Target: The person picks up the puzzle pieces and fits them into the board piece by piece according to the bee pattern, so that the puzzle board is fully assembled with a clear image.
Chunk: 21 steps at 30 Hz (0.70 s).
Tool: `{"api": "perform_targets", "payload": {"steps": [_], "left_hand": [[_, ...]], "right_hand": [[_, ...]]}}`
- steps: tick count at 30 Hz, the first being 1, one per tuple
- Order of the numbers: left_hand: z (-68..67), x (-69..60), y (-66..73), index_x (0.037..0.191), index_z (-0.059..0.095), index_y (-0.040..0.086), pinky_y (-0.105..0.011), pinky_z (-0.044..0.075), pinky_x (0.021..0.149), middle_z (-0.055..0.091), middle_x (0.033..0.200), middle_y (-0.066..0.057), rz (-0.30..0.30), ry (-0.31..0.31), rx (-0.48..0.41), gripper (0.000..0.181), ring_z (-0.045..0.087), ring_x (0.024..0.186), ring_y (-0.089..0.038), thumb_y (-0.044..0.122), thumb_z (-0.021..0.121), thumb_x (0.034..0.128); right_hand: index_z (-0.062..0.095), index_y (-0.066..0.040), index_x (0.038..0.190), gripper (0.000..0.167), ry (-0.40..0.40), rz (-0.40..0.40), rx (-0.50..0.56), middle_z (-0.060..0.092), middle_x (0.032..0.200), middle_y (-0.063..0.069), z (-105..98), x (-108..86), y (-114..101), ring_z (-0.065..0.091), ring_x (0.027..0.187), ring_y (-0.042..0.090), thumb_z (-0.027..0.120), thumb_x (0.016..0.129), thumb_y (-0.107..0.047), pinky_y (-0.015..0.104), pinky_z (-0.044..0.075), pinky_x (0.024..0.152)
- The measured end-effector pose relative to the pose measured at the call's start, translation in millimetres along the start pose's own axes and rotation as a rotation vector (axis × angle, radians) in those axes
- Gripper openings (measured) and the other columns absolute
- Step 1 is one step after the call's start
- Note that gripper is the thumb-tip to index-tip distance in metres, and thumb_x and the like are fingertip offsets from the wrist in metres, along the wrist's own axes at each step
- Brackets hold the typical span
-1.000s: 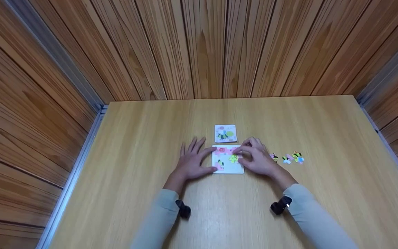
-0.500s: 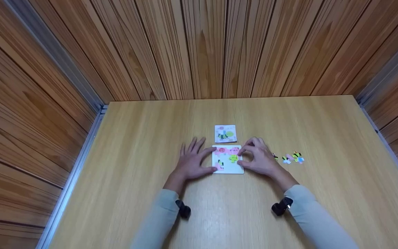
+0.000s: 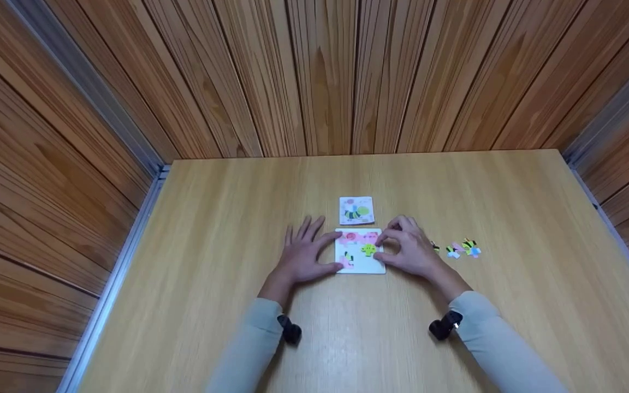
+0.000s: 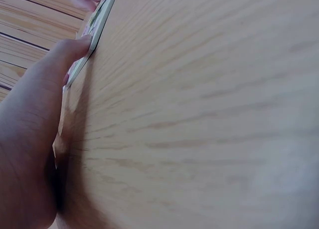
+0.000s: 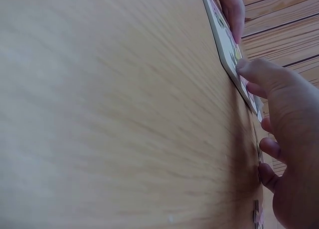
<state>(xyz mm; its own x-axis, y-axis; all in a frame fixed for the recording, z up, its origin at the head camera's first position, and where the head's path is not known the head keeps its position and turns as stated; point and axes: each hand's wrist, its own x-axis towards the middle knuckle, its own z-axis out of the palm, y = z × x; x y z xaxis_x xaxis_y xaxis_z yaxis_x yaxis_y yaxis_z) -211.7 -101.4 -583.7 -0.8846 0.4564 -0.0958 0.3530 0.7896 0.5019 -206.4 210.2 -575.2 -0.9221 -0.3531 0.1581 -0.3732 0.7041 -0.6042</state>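
A small white puzzle board (image 3: 361, 267) lies on the table. Pink puzzle pieces (image 3: 351, 237) run along its far side, and a pink piece with black and yellow (image 3: 348, 260) is at its near left. My left hand (image 3: 304, 257) rests with fingers spread, thumb and index finger touching the board's left edge. Over the right side, my right hand (image 3: 410, 251) pinches a yellow-green puzzle piece (image 3: 368, 250) with thumb and index finger. The piece's right part is hidden by the fingertips. In the right wrist view, the thumb (image 5: 259, 72) reaches onto the board.
Beyond the board lies a square card (image 3: 356, 210) with a bee picture. Several loose puzzle pieces (image 3: 467, 249) lie right of my right hand, partly hidden by it. Wood-plank walls (image 3: 325, 76) stand behind and beside the table (image 3: 227, 218).
My right index finger has drawn back slightly to the right, uncovering more of the pink pieces. The yellow-green piece has shifted very slightly. My left hand has stayed still.
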Motion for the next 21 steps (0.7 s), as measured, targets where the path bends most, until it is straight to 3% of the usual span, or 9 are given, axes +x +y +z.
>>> {"api": "perform_targets", "payload": {"steps": [21], "left_hand": [[0.3,1.1,-0.2,0.171,0.047,0.042,-0.080,0.002,0.139,0.017,0.193,-0.007,-0.003,-0.003,0.023,0.084,0.005,0.180,-0.045,0.079,0.063,0.0973]], "right_hand": [[0.085,-0.022,0.102,0.013,-0.059,0.086,0.010,0.061,0.135,0.011,-1.8,2.5,-3.4,0.052,0.128,0.032,0.093,0.095,-0.028,0.049,0.042,0.105]]}}
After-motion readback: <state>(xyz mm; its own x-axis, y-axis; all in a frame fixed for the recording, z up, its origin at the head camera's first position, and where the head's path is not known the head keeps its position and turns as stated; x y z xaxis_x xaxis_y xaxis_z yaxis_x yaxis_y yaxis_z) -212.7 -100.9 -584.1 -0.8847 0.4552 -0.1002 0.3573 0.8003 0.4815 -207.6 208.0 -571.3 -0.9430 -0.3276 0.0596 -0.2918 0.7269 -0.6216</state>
